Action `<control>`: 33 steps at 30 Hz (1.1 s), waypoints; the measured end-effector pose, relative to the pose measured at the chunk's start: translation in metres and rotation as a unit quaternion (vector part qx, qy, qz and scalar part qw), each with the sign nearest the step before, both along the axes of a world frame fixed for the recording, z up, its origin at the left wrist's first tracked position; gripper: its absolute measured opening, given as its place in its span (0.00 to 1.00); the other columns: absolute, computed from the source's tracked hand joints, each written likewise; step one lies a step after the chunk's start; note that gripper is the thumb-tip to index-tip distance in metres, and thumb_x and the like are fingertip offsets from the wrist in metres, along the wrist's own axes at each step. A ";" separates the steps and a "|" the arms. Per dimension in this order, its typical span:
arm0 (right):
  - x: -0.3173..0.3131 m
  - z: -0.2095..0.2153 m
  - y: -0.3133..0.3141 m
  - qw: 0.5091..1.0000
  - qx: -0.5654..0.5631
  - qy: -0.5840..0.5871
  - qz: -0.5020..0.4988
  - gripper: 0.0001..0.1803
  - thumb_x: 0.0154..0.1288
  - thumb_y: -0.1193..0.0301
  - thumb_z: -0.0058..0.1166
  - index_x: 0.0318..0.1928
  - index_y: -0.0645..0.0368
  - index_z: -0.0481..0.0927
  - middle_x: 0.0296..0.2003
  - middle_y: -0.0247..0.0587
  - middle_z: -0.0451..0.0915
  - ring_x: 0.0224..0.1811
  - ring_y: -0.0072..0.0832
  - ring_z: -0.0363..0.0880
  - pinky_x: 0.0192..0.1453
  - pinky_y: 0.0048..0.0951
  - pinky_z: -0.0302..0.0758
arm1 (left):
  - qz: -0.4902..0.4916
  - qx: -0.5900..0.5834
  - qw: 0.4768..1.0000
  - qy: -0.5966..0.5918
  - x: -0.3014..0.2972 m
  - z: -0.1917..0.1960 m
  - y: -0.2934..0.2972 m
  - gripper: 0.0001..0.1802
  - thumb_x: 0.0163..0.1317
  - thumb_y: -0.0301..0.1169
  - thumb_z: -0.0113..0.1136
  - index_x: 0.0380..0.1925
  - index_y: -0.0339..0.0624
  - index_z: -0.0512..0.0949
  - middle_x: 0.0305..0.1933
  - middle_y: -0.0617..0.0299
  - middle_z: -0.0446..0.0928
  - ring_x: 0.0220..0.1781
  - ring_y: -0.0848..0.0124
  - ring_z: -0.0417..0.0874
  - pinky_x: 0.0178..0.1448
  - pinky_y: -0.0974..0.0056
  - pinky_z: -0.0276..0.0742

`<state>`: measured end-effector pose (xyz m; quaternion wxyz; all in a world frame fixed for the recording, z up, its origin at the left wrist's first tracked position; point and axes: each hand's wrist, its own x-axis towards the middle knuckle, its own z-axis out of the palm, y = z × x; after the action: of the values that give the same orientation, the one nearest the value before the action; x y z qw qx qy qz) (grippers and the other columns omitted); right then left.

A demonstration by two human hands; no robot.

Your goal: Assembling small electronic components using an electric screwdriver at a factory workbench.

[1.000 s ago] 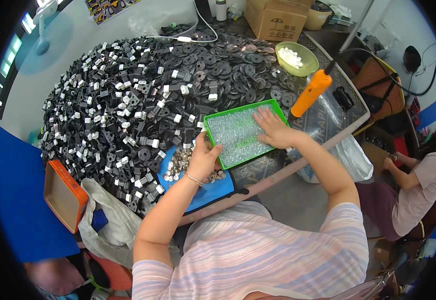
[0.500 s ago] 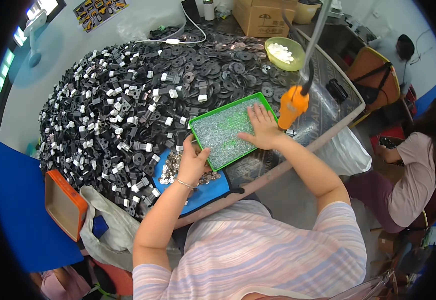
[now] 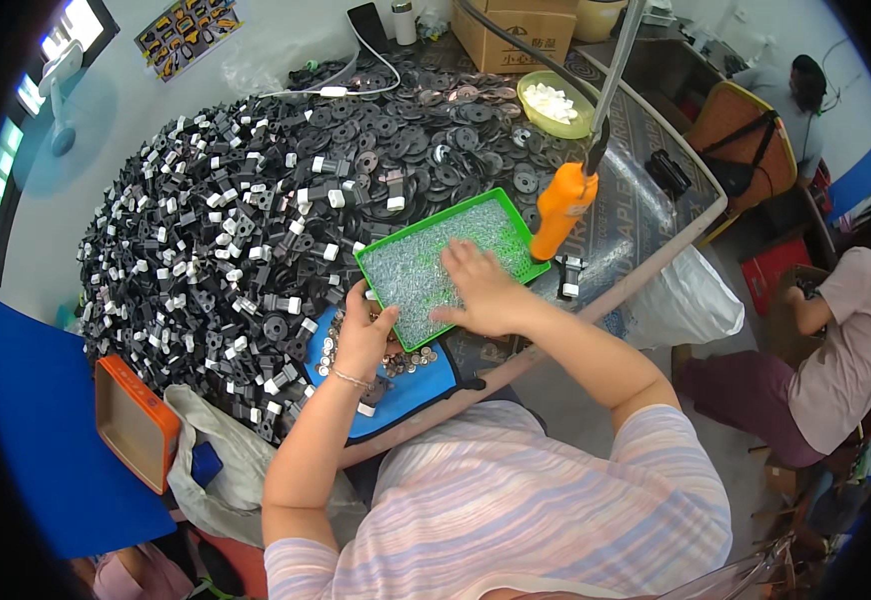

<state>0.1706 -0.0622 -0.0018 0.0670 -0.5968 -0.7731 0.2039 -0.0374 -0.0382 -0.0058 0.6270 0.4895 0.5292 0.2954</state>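
A green tray full of tiny clear pieces lies tilted on the table in front of me. My right hand rests flat on the pieces in it, fingers spread. My left hand grips the tray's near left edge with fingers curled on the rim. Beneath the left hand lies a blue mat with several small round metal parts. An orange hanging power screwdriver dangles just right of the tray.
A large heap of black and white plastic parts covers the table's left and back. A yellow-green bowl of white pieces and a cardboard box stand at the back. An orange bin sits lower left. Another person sits right.
The view shifted, so the table sits lower right in frame. My right hand slid from the tray's right edge onto the pieces in its middle. The left hand stayed on the near edge.
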 end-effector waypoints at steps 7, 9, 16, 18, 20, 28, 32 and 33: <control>0.012 -0.007 -0.015 0.999 -0.004 -0.037 -0.038 0.53 0.58 0.35 0.40 0.66 0.72 0.48 0.68 0.65 0.43 0.72 0.52 0.38 0.72 0.48 0.43 | 0.004 0.025 1.000 0.007 -0.009 -0.011 0.000 0.33 0.62 0.24 0.52 0.63 0.39 0.48 0.40 0.53 0.72 0.33 0.68 0.80 0.27 0.67 0.81; -0.002 -0.008 -0.011 1.000 -0.007 0.002 0.019 0.53 0.58 0.35 0.38 0.67 0.68 0.47 0.69 0.60 0.43 0.73 0.49 0.37 0.72 0.50 0.41 | 0.002 0.030 1.000 0.009 -0.010 -0.012 0.001 0.33 0.61 0.24 0.52 0.63 0.38 0.47 0.41 0.52 0.73 0.33 0.67 0.80 0.26 0.67 0.81; 0.019 -0.010 -0.008 0.998 -0.015 -0.053 -0.034 0.52 0.59 0.38 0.41 0.68 0.68 0.46 0.69 0.61 0.41 0.73 0.50 0.36 0.71 0.53 0.40 | 0.006 0.028 1.000 -0.005 -0.010 -0.016 -0.001 0.33 0.61 0.23 0.51 0.64 0.39 0.48 0.43 0.52 0.72 0.36 0.68 0.80 0.27 0.68 0.81; 0.006 -0.006 -0.014 0.999 -0.033 -0.010 0.024 0.51 0.59 0.37 0.41 0.68 0.67 0.46 0.69 0.61 0.41 0.73 0.50 0.36 0.71 0.54 0.39 | 0.007 0.029 1.000 -0.008 -0.009 -0.014 -0.001 0.33 0.61 0.23 0.51 0.64 0.40 0.48 0.43 0.53 0.72 0.36 0.68 0.80 0.28 0.68 0.81; -0.004 -0.007 -0.002 0.999 0.011 -0.031 0.017 0.50 0.59 0.37 0.40 0.69 0.62 0.45 0.69 0.58 0.40 0.73 0.49 0.34 0.71 0.57 0.38 | 0.006 0.030 0.999 -0.010 -0.006 -0.010 -0.003 0.33 0.61 0.23 0.51 0.64 0.40 0.48 0.43 0.53 0.72 0.37 0.68 0.80 0.29 0.67 0.81; 0.025 -0.017 0.007 0.988 0.057 0.032 -0.142 0.51 0.59 0.41 0.47 0.63 0.77 0.52 0.65 0.71 0.47 0.70 0.57 0.41 0.73 0.44 0.43 | 0.003 0.018 1.000 0.000 -0.005 -0.006 -0.002 0.33 0.62 0.23 0.51 0.64 0.43 0.48 0.42 0.55 0.71 0.37 0.68 0.79 0.32 0.65 0.83; -0.004 -0.006 -0.009 0.992 0.045 -0.092 -0.074 0.52 0.58 0.39 0.45 0.64 0.76 0.51 0.64 0.70 0.50 0.70 0.57 0.45 0.72 0.44 0.47 | 0.015 0.037 0.999 -0.021 -0.006 -0.018 0.000 0.33 0.62 0.22 0.50 0.64 0.43 0.48 0.41 0.56 0.71 0.36 0.68 0.79 0.32 0.65 0.83; -0.005 -0.007 -0.008 0.995 0.045 -0.056 -0.066 0.53 0.58 0.39 0.45 0.64 0.76 0.51 0.65 0.70 0.49 0.70 0.57 0.45 0.72 0.45 0.47 | 0.019 0.032 0.999 -0.024 -0.005 -0.014 -0.001 0.33 0.62 0.23 0.51 0.64 0.42 0.48 0.40 0.56 0.71 0.36 0.69 0.79 0.31 0.65 0.82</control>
<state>0.1653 -0.0704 -0.0087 0.0641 -0.6530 -0.7432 0.1304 -0.0427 -0.0390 -0.0198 0.6180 0.4919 0.5134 0.3355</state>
